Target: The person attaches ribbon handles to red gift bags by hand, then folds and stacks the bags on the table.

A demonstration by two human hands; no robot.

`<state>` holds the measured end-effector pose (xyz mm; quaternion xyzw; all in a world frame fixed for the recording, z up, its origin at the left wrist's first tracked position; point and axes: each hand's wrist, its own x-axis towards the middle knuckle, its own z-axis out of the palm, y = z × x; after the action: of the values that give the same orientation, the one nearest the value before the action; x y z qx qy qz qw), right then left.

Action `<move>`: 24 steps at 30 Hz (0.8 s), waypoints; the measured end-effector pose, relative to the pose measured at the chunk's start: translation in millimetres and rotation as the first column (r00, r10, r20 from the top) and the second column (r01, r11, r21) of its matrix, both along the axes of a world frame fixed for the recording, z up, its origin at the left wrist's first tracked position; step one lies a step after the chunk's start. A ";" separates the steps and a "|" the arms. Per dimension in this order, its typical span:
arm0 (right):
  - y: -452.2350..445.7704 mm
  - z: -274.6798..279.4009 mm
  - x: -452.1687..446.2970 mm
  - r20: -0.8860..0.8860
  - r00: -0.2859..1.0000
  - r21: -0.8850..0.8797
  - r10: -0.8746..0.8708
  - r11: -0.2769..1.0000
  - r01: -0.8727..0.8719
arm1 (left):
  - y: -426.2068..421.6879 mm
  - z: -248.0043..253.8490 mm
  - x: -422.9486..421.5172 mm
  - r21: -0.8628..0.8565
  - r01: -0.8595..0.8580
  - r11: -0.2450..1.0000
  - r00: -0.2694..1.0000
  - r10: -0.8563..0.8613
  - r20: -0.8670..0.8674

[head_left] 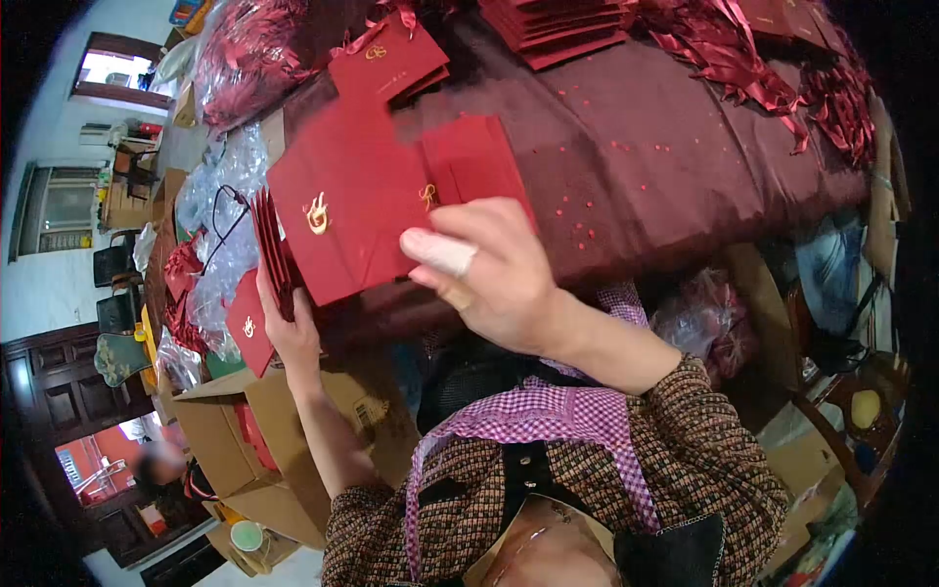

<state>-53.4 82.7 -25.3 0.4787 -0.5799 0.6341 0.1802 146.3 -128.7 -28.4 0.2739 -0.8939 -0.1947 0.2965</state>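
Observation:
My left hand (pixel 292 331) is closed around several folded red paper bags (pixel 267 231), held upright edge-on. Another red piece with a gold mark (pixel 250 325) hangs beside that hand. In front of me is a large flat red paper bag (pixel 337 220) with gold print, its upper part blurred. My right hand (pixel 504 269), with white tape around one digit, closes at its right side, thumb over the face. Behind the hand, a plain red panel (pixel 479 161) shows; whether it belongs to the same bag I cannot tell.
A dark red cloth covers the table (pixel 626 176), with small red bits scattered on it. Red bags (pixel 558 29) are stacked at the back, beside red ribbons (pixel 724 59). Clear plastic (pixel 230 176) lies left. An open cardboard box (pixel 293 430) stands below my left arm.

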 end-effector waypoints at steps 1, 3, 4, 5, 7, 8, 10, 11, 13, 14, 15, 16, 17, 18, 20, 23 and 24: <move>-10.3 -4.3 6.1 -0.025 1.000 -0.027 -0.001 1.000 0.001 | 0.5 0.0 0.9 0.026 -0.016 1.000 1.000 0.016 0.002; -21.8 -17.5 16.2 -0.020 0.998 0.146 0.064 0.987 -0.061 | -2.4 -1.5 2.8 -0.008 0.001 1.000 1.000 0.000 0.013; -25.5 -23.1 20.0 -0.008 0.997 0.216 0.079 0.974 -0.075 | -2.4 -2.3 2.8 -0.013 0.004 1.000 1.000 -0.003 0.010; -27.7 -27.0 22.8 -0.011 0.997 0.213 0.077 0.974 -0.073 | -0.7 -2.7 2.4 -0.004 0.005 1.000 1.000 -0.005 0.020; -29.9 -28.7 27.4 -0.030 0.995 0.293 0.095 0.953 -0.082 | -1.8 -6.5 2.3 0.026 0.031 0.999 0.999 -0.032 0.036; -31.4 -29.2 28.7 -0.042 0.995 0.280 0.096 0.957 -0.080 | -0.9 -6.8 2.7 0.031 0.028 0.999 0.999 -0.030 0.041; -28.2 -26.0 27.3 -0.047 0.995 0.257 0.093 0.963 -0.078 | 2.5 -4.3 -1.5 -0.006 0.055 0.998 0.993 -0.054 0.108; -25.9 -22.7 25.3 -0.056 0.995 0.230 0.088 0.970 -0.073 | 2.9 -2.9 -2.5 -0.005 0.067 0.998 0.993 -0.066 0.099; -17.9 -15.8 19.0 -0.072 0.995 0.201 0.067 0.978 -0.051 | 4.8 -0.9 -3.8 0.022 0.052 0.998 0.994 -0.053 0.091; -13.8 -13.0 15.9 -0.087 0.995 0.168 0.044 0.985 -0.029 | 5.3 -1.1 -3.4 0.045 0.037 0.998 0.996 -0.041 0.085; -11.0 -11.2 12.6 -0.102 0.995 0.155 0.021 0.988 -0.005 | 3.0 -3.7 -2.3 -0.017 0.038 0.999 0.993 -0.036 0.109; -9.2 -13.5 10.2 -0.096 0.995 0.167 0.020 0.986 -0.004 | 3.5 -5.4 -1.8 -0.016 0.035 0.999 0.993 -0.033 0.109; -7.7 -16.4 8.4 -0.088 0.996 0.177 0.016 0.984 0.000 | 4.9 -6.0 -2.7 -0.053 0.035 0.998 0.989 -0.027 0.144; -6.9 -18.7 7.8 -0.085 0.996 0.177 0.005 0.984 0.010 | 5.4 -6.4 -3.6 -0.090 0.039 0.995 0.984 -0.022 0.179; -2.1 -19.7 4.8 -0.078 0.997 0.174 -0.004 0.985 0.017 | 5.8 -6.7 -4.9 -0.132 0.059 0.990 0.977 -0.030 0.211; 6.3 -20.0 -1.6 -0.066 0.998 0.146 -0.011 0.989 0.020 | 9.6 -7.7 -7.0 -0.198 0.083 0.977 0.948 -0.016 0.319; 9.7 -18.9 -3.6 -0.073 0.997 0.133 -0.040 0.990 0.049 | 8.7 -8.6 -6.2 -0.197 0.085 0.977 0.947 -0.017 0.321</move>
<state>-57.0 92.5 -44.2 0.4988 -0.6253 0.5720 0.1817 140.0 -120.0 -37.0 0.2458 -0.9522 -0.0610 0.1711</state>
